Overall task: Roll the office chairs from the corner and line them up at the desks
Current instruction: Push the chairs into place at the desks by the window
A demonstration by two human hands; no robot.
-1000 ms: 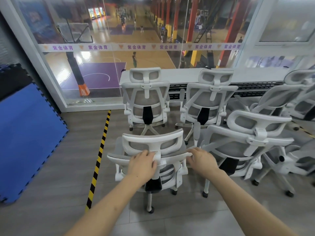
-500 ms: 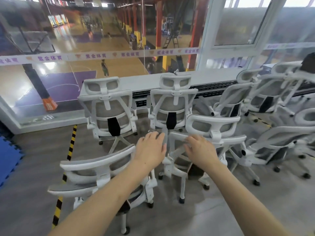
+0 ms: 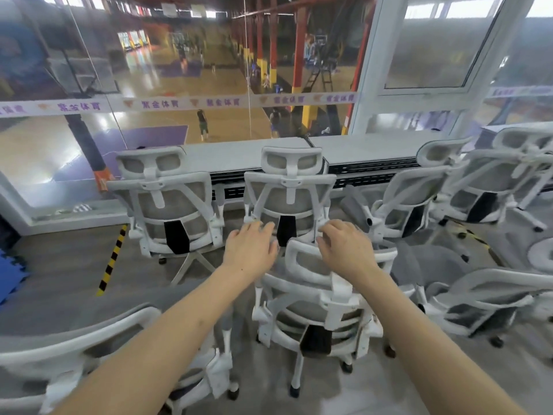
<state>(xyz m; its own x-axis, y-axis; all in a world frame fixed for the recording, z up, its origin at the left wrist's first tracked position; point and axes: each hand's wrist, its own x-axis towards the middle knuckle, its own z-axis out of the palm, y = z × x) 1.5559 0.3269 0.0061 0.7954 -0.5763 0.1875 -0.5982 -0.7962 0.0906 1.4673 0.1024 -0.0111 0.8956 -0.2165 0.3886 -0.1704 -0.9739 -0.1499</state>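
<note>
Nearest, a loose chair point(image 3: 89, 348) sits at bottom left, not yet placed. Both hands reach over the middle chair point(image 3: 317, 298): the left hand point(image 3: 251, 250) hovers with fingers spread, holding nothing; the right hand point(image 3: 347, 250) seems to rest on its headrest, though a grip is unclear. Beyond, two chairs point(image 3: 170, 205) already line the table point(image 3: 374, 148); several at right remain jumbled.

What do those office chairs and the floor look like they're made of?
The chair under the hands: a white frame, probably moulded plastic with a smooth matt look, around grey see-through mesh, likely fabric. The floor: grey planks with faint grain, perhaps vinyl or laminate.
</note>
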